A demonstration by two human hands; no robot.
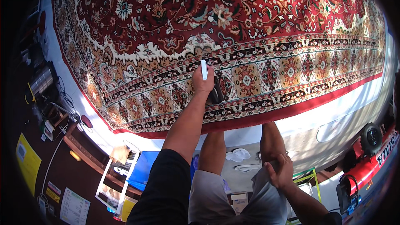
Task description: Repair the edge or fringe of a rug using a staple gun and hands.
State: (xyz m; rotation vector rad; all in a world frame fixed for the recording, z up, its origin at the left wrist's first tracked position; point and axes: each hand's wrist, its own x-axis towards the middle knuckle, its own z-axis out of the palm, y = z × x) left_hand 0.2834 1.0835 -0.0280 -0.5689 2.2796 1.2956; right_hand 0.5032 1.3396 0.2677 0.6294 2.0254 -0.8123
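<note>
My left hand [201,84] reaches out over a large patterned rug [258,12], red with floral motifs and a wide beige, black and red border. Its fingers are wrapped around a tool with a slim white upper part [204,70]; the rest is largely hidden by the hand. Close beside the wrist, a dark shape [217,93] lies against the border; I cannot tell whether it belongs to the tool or is shadow. My right hand [281,170] rests on my right knee, fingers spread, holding nothing.
White slippers [238,155] lie on the floor between my legs, near a small box [239,202]. At right stands a red machine [366,164] with a black wheel [371,136]. A white-framed rack [100,185], a blue panel [143,170] and cords are at left.
</note>
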